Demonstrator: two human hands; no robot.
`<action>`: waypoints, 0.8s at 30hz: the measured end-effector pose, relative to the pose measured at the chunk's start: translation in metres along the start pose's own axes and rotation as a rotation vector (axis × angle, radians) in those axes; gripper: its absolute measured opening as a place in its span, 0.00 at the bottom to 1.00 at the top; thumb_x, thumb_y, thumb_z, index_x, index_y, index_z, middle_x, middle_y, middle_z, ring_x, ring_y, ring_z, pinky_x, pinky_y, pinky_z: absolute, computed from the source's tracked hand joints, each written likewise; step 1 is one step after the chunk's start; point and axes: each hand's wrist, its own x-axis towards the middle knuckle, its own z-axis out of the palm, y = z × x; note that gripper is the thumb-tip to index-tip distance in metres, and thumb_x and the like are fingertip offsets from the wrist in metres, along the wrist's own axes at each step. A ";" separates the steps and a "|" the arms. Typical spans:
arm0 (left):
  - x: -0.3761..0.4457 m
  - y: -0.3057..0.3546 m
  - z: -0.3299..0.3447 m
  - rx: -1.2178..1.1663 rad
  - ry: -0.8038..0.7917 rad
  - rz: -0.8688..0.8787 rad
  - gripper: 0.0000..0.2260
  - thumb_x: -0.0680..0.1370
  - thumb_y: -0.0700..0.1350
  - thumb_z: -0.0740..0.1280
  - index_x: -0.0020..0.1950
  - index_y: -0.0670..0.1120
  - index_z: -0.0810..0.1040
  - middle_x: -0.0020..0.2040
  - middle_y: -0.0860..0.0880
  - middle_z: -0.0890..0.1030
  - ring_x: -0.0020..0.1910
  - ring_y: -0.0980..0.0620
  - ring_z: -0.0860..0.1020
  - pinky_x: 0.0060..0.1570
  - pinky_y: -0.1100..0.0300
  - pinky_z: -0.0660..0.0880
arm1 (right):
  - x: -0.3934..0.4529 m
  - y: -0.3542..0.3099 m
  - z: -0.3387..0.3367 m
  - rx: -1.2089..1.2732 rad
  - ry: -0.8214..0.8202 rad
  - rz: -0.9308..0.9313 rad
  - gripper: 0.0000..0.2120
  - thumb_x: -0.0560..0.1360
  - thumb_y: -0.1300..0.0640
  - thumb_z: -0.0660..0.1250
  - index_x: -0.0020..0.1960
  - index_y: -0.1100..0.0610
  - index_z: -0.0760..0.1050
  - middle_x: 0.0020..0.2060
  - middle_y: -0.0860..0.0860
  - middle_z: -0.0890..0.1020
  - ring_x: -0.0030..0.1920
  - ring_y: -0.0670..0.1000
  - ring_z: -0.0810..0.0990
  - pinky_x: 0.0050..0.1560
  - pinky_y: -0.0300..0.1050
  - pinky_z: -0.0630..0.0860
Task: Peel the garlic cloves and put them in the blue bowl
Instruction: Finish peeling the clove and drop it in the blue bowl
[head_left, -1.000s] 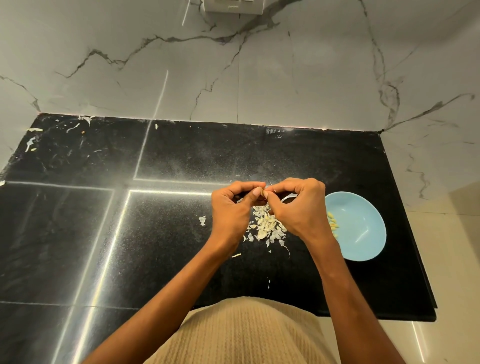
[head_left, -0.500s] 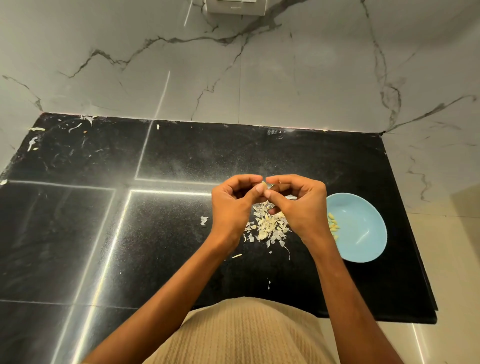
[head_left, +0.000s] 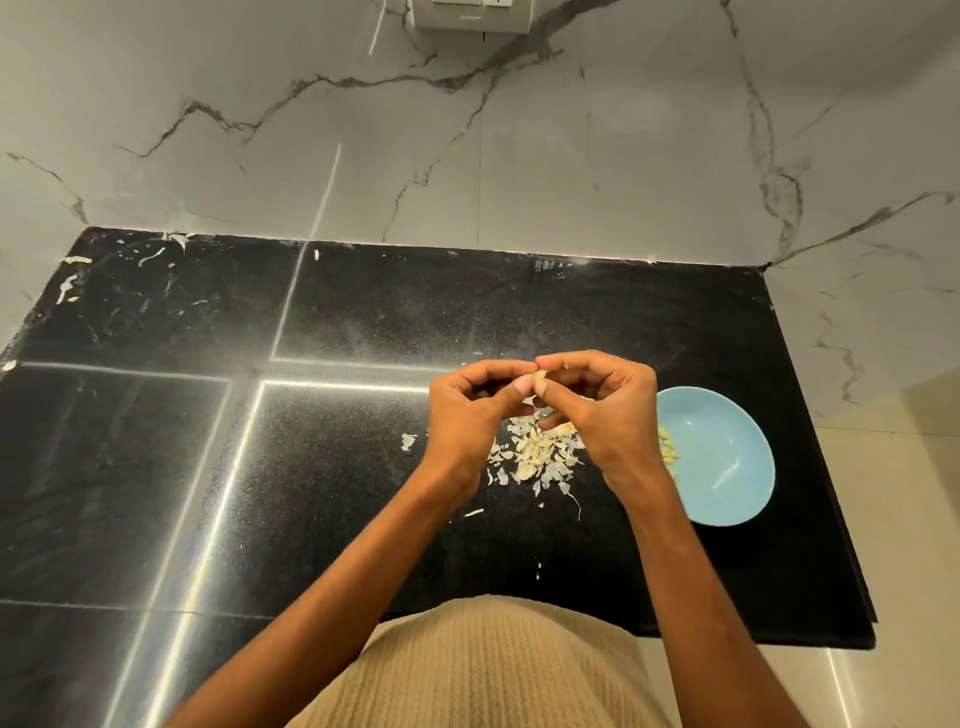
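Papery skin clings to the small clove (head_left: 540, 375), which both hands pinch between them above the heap of peels (head_left: 540, 454), just left of the bowl (head_left: 727, 457). The left hand (head_left: 470, 410) and right hand (head_left: 605, 415) each curl fingertips round it. It looks light, firm and likely slick once bare, so grip the ends and tear the skin with a nail.

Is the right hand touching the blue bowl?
Cannot tell. In the head view the right hand overlaps the blue bowl at its left rim, hiding any gap; its fingers pinch a garlic clove above the counter.
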 end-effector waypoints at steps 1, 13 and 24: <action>0.000 0.000 0.000 -0.024 0.006 -0.015 0.05 0.76 0.34 0.72 0.50 0.41 0.84 0.47 0.43 0.86 0.47 0.46 0.85 0.48 0.55 0.82 | -0.001 0.000 0.000 0.009 0.015 -0.002 0.08 0.71 0.67 0.78 0.50 0.61 0.85 0.39 0.54 0.87 0.36 0.56 0.87 0.32 0.46 0.83; 0.001 -0.001 -0.002 -0.027 0.031 -0.037 0.02 0.77 0.36 0.71 0.48 0.42 0.83 0.44 0.44 0.85 0.44 0.49 0.84 0.42 0.58 0.81 | -0.002 -0.003 0.000 0.025 -0.015 0.026 0.05 0.75 0.67 0.74 0.48 0.60 0.86 0.38 0.54 0.87 0.36 0.56 0.87 0.34 0.46 0.84; 0.003 -0.003 -0.005 0.229 0.058 0.085 0.02 0.76 0.36 0.73 0.44 0.42 0.84 0.40 0.43 0.86 0.40 0.40 0.85 0.46 0.44 0.83 | -0.002 -0.009 -0.002 -0.200 -0.065 0.018 0.03 0.74 0.62 0.76 0.43 0.62 0.86 0.32 0.53 0.86 0.31 0.54 0.86 0.35 0.53 0.85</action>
